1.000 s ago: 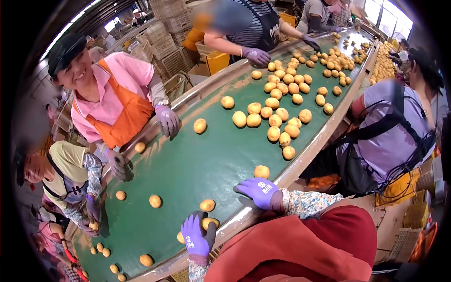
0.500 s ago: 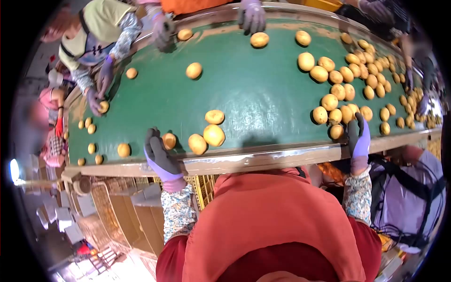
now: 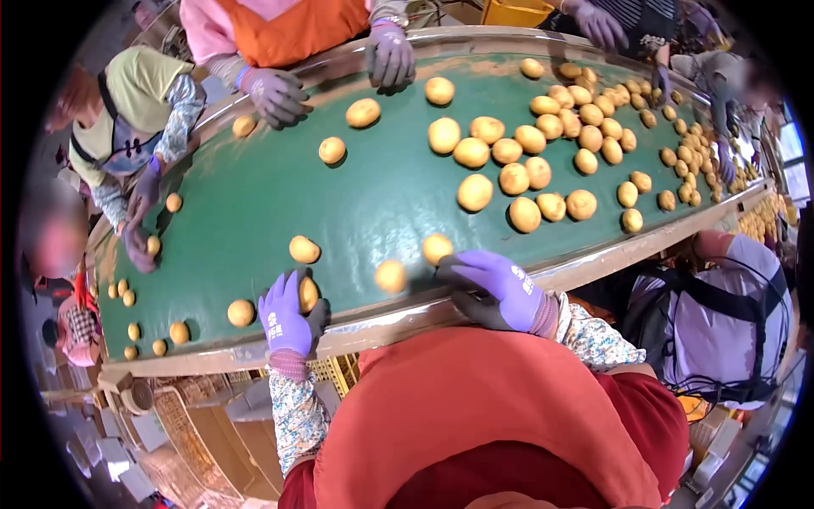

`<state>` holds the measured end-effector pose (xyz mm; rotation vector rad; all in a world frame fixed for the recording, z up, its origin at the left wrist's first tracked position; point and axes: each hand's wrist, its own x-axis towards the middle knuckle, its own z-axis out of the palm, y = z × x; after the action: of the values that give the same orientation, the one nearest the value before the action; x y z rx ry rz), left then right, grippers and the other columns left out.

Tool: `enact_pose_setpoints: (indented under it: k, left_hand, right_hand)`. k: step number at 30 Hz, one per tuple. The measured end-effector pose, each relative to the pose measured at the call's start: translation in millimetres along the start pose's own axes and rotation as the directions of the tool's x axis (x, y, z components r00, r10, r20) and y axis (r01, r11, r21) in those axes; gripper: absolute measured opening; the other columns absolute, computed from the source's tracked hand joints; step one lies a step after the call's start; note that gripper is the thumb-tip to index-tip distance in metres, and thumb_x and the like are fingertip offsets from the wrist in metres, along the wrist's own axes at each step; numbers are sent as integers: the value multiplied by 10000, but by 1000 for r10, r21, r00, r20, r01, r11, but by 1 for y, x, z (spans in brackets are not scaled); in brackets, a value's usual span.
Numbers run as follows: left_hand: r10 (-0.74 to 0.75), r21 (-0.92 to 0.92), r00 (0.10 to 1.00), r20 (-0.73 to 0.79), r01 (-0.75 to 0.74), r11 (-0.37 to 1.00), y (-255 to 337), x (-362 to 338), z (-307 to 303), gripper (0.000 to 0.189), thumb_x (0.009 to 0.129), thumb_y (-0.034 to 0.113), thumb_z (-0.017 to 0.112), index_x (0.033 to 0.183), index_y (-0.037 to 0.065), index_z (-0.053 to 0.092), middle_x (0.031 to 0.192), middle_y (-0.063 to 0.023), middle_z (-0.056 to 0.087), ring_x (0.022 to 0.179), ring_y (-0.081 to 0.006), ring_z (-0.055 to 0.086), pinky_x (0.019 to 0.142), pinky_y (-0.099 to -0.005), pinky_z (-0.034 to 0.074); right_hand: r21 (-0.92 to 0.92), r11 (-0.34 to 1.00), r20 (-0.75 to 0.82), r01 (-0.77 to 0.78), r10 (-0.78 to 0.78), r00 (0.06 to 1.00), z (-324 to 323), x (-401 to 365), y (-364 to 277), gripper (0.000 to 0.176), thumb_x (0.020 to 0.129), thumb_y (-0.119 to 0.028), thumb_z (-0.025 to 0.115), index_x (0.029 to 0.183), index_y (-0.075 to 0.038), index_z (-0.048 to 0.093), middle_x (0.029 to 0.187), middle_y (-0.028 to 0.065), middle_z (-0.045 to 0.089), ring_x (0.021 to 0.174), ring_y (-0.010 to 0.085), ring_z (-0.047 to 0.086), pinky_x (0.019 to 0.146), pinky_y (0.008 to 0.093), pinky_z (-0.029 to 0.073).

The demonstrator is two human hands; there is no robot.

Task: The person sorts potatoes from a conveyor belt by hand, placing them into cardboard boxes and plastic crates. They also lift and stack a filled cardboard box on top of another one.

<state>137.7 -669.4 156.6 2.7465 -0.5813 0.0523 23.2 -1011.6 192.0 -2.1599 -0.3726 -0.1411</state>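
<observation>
My left hand (image 3: 290, 316), in a purple glove with dark palm and fingertips, lies at the belt's near edge, fingers stretched out. A potato (image 3: 308, 293) shows in the gap between its fingers and thumb. My right hand (image 3: 498, 293), gloved alike, reaches leftward over the near edge with its fingers extended and thumb apart. Right at its fingertips is one potato (image 3: 437, 248). Farther left, another potato (image 3: 390, 276) is smeared by motion. Single potatoes lie just above my left hand (image 3: 303, 248) and to its left (image 3: 240, 312).
The green belt (image 3: 381, 204) has a raised near rim (image 3: 381, 331). Many potatoes (image 3: 585, 114) cluster at right. Across the belt, a person's gloved hands (image 3: 275, 95) rest at the far rim; another person's hand (image 3: 138, 246) is near a potato at left. Yellow crates (image 3: 335, 373) stand below.
My right hand has swung left along the near edge, and potatoes now lie beside its fingertips. Potatoes on the belt have shifted left in view. The view has turned somewhat.
</observation>
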Motion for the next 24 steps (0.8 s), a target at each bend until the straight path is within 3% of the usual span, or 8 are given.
enact_pose_setpoints:
  k: [3, 7, 8, 12, 16, 18, 20, 24]
  left_hand:
    - [-48, -35, 998, 36, 50, 998, 14, 12, -5, 547, 730, 241, 797, 1237, 98, 648, 1177, -130, 681, 1093, -375, 609, 1031, -479, 401]
    - [-302, -478, 949, -92, 224, 849, 22, 7, 4, 581, 863, 214, 774, 1373, 20, 574, 1291, -161, 646, 1193, -310, 600, 1031, -418, 476]
    - [-399, -638, 912, -91, 255, 727, 29, 8, 3, 569, 917, 209, 744, 1406, 1, 544, 1321, -158, 627, 1211, -276, 593, 1030, -396, 489]
    - [-310, -979, 948, 71, 126, 159, 74, 29, -7, 591, 1075, 485, 452, 1441, 22, 474, 1197, -158, 662, 1046, -236, 654, 943, -377, 534]
    - [-152, -835, 885, 441, 342, -431, 124, 44, 11, 802, 987, 691, 459, 1458, 42, 446, 1133, -180, 671, 907, -277, 639, 841, -398, 568]
    - [-118, -814, 894, 433, 331, -478, 158, 42, 14, 824, 970, 699, 486, 1476, 51, 428, 1221, -191, 646, 957, -300, 636, 864, -416, 565]
    - [-49, -906, 933, 357, 332, -264, 176, 34, 10, 794, 957, 495, 673, 1533, 61, 341, 1315, -154, 604, 1016, -262, 632, 960, -412, 531]
    - [0, -967, 967, 254, 254, -2, 176, 30, 14, 672, 1004, 387, 635, 1501, 20, 370, 1300, -121, 586, 1127, -240, 617, 1004, -372, 504]
  right_hand:
    - [-213, 976, -248, 33, -87, 965, -36, -3, 21, 333, 878, -50, 679, 1208, -17, 645, 1091, 185, 671, 976, 401, 653, 842, 452, 539]
    - [-92, 950, -547, -298, 202, 813, -97, -10, 58, 307, 906, -58, 670, 1208, -9, 651, 1151, 174, 693, 1057, 354, 674, 919, 402, 532]
    - [50, 923, -568, -382, 341, 749, -113, 0, 54, 308, 916, -77, 672, 1214, -6, 650, 1173, 176, 694, 1077, 341, 677, 933, 392, 531]
    - [-252, 921, -575, -297, 104, 811, -137, 49, 124, 397, 916, -230, 683, 1260, -38, 638, 1182, 191, 683, 1032, 369, 675, 880, 419, 542]
    - [-564, 724, -196, -397, 350, 916, -123, 119, 151, 523, 914, -499, 598, 1364, -233, 576, 1245, 127, 656, 1131, 360, 643, 988, 571, 437]
    - [-603, 686, -160, -406, 395, 905, -117, 132, 148, 583, 913, -534, 602, 1391, -202, 566, 1270, 161, 655, 1137, 379, 644, 968, 506, 487]
    - [-511, 766, -41, -390, 431, 901, -131, 141, 153, 628, 883, -569, 625, 1367, -171, 588, 1247, 174, 678, 1167, 375, 644, 977, 472, 503]
    - [-324, 862, 193, -390, 464, 865, -160, 137, 154, 604, 850, -534, 695, 1200, -43, 652, 958, 170, 731, 918, 313, 710, 809, 413, 542]
